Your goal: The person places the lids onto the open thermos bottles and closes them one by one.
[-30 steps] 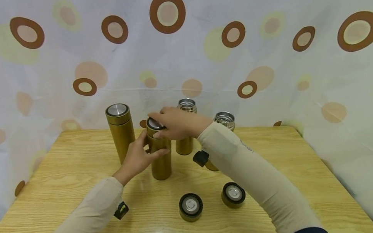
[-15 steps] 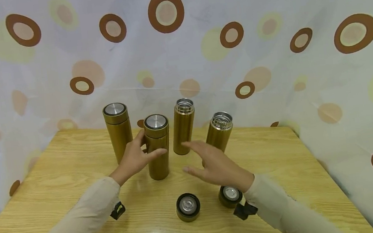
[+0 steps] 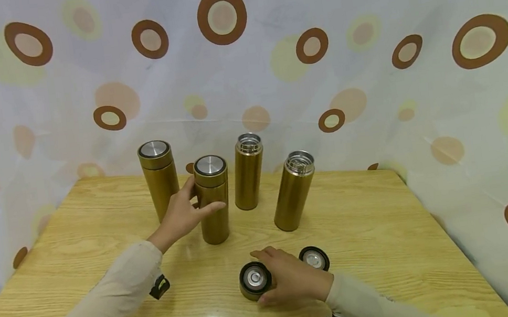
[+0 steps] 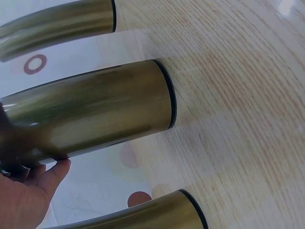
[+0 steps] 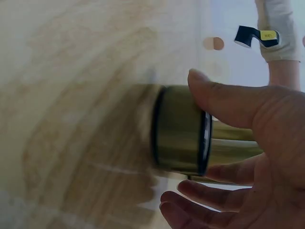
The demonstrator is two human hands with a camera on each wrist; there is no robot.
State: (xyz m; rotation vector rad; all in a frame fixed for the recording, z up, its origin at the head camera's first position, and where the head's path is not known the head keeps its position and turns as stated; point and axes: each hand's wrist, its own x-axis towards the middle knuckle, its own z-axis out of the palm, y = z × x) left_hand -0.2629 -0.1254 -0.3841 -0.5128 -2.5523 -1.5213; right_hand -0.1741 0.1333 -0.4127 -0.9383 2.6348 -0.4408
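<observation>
My left hand (image 3: pixel 181 218) holds a gold thermos flask (image 3: pixel 216 221) around its upper body, fingers behind and thumb across the front. Its lid (image 3: pixel 210 167), with a silver top, sits on it. In the left wrist view the fingertips of my left hand (image 4: pixel 28 195) touch the side of the flask (image 4: pixel 105 105). My right hand (image 3: pixel 294 276) is at the right side of a loose lid (image 3: pixel 255 280), which lies inner side up on the table. In the right wrist view, thumb and spread fingers of my right hand (image 5: pixel 233 143) straddle that lid (image 5: pixel 178 131).
A lidded thermos flask (image 3: pixel 159 178) stands left of the held one. Two flasks without lids, one behind (image 3: pixel 247 180) and one farther right (image 3: pixel 293 196), stand upright. Another loose lid (image 3: pixel 314 258) lies just behind my right hand. The wooden table (image 3: pixel 375 217) meets a patterned cloth (image 3: pixel 350 9).
My right hand has left the lid of the held flask and come down toward the front, to the loose lid on the table. My left hand stays on the flask.
</observation>
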